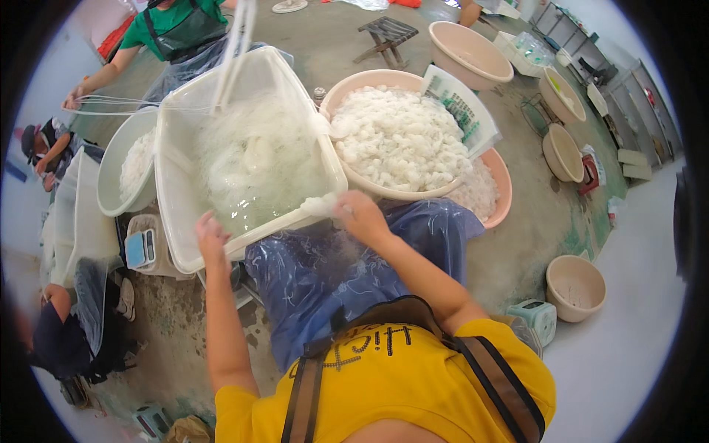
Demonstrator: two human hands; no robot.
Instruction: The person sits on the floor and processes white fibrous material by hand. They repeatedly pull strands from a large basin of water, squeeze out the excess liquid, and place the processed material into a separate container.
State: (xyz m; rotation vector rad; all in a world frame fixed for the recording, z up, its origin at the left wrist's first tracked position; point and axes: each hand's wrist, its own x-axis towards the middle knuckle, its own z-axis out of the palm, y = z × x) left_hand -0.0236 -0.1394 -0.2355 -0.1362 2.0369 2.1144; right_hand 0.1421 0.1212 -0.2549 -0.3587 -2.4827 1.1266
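A clear plastic tub (177, 184) holding water and white stringy noodles (255, 166) stands in front of me. My right hand (358, 214) pinches a small clump of white noodles (319, 204) at the tub's near right rim. At the near left rim, my left hand (210, 235) has its fingers spread and holds nothing. Beyond my right hand, a beige basin (347, 88) is heaped with white noodle bundles (399, 136). A blue plastic sheet (332, 273) covers my lap.
A person in green (177, 26) across the tub pulls noodle strands. A white bowl (111, 177) of noodles sits left, beside a small scale (140, 249). Empty beige basins (469, 52) (576, 288) and a low stool (388, 33) stand on the concrete floor. Another person (55, 332) crouches at left.
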